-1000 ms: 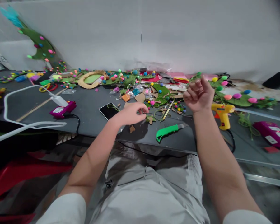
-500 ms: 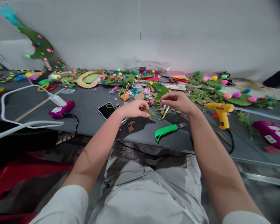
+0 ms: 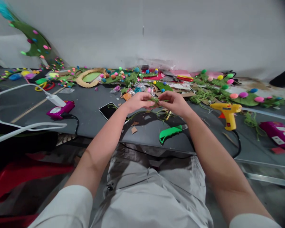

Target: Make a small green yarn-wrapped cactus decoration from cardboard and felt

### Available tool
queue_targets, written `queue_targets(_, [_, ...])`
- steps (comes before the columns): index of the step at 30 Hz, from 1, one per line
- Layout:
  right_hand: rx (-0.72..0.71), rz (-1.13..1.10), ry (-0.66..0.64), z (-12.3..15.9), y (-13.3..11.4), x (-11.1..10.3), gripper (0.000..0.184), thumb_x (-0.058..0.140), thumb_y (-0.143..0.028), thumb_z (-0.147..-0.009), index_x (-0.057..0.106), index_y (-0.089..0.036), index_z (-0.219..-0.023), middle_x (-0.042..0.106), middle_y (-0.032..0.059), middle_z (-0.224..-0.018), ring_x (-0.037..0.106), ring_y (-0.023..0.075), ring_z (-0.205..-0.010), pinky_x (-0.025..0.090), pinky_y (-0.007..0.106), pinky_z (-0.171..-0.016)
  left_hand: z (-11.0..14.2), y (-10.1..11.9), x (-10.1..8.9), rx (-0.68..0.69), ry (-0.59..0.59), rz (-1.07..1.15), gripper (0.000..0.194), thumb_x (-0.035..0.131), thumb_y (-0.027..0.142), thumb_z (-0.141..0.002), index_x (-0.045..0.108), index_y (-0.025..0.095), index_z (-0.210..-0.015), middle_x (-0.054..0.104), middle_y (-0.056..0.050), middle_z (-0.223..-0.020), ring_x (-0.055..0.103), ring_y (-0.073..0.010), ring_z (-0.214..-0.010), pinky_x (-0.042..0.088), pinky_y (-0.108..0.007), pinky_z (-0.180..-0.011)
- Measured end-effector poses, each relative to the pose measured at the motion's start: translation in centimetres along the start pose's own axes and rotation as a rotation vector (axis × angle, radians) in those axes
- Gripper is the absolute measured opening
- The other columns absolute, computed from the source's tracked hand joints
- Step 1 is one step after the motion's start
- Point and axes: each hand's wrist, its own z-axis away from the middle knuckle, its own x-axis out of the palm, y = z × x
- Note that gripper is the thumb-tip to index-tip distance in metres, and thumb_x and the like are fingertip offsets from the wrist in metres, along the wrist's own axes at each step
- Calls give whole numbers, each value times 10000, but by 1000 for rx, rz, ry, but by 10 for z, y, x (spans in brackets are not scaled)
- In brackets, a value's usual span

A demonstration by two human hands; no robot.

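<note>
Above the grey tabletop, my left hand pinches a small green yarn-like bundle. My right hand meets it from the other side, its fingertips closed on the same bundle. How the bundle is made up is partly hidden by the fingers. A thin green strand hangs below my left hand and curls toward loose loops on the table. Below my hands lies a green utility knife, its blade end near my right forearm. A phone rests beside my left forearm, with a strand of yarn across it.
On the right are a yellow glue gun and a purple power socket block. Another purple block with a white cable stands left. Along the wall lie a tan ring, green yarn and green pieces with pompoms. Cardboard scraps lie near.
My hands have come together; my left hand has moved up and away from me with the green bundle. My right hand has closed on it too. The view has shifted slightly.
</note>
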Motion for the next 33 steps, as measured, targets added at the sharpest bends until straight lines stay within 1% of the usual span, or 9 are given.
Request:
queue_targets(3, [-6,-13,42,0,1,3,242,820,-393,-752,701,-213,-861,729,36,-849,690,189,-806,567,338,-753,1,-4,-1,5,70,12,334,850,345,-734,715,151,-971,738,-75,-872,708,-181,-786,562,-337,-722])
queue_targets(7, [-20,-10,98,0,2,7,219,789,-374,-789,703,-221,-920,738,45,-893,699,195,-833,561,333,-739,0,-9,-2,62,152,-82,395,852,274,-725,730,165,-1085,748,-66,-889,713,-176,-826,556,-320,-754])
queue_targets(10, [-26,9,142,0,5,10,231,791,-356,-789,704,-228,-961,737,49,-903,696,198,-847,538,316,-703,-2,-14,-2,70,165,-99,365,851,261,-722,739,154,-1052,747,-65,-853,705,-168,-785,553,-318,-738])
queue_targets(14, [-40,43,190,1,5,15,211,792,-366,-785,712,-234,-929,725,49,-891,671,204,-833,502,313,-658,-4,-20,-2,86,207,-128,354,865,287,-709,741,160,-1015,698,-29,-724,661,-147,-674,535,-308,-661])
queue_targets(16, [-36,37,198,2,3,18,208,798,-364,-778,710,-234,-914,713,47,-882,650,197,-804,480,310,-643,-5,-22,-1,93,231,-148,357,874,300,-697,739,157,-994,692,-29,-722,654,-146,-663,533,-309,-652])
queue_targets(20, [-46,80,228,6,-2,23,199,781,-370,-793,701,-249,-929,690,38,-901,546,159,-700,411,301,-602,-7,-22,1,97,283,-169,326,872,297,-690,715,145,-932,710,-52,-780,667,-160,-717,526,-304,-661])
queue_targets(25, [-117,234,237,10,-5,28,224,697,-456,-867,720,-264,-980,696,32,-906,405,139,-599,351,317,-587,-10,-22,5,153,379,-147,258,838,223,-714,657,162,-888,696,-30,-773,665,-149,-731,501,-276,-656])
queue_targets(29, [-109,189,278,7,1,30,259,682,-492,-878,736,-251,-956,658,23,-785,445,149,-601,351,315,-586,-9,-20,5,208,437,-103,245,821,217,-735,647,172,-903,725,-35,-842,678,-147,-774,521,-287,-721])
queue_targets(33, [-76,156,231,4,7,32,232,663,-461,-896,716,-239,-940,597,4,-691,480,153,-611,350,310,-579,-8,-19,4,232,463,-61,269,823,228,-728,654,176,-931,747,-47,-904,692,-161,-832,529,-303,-768])
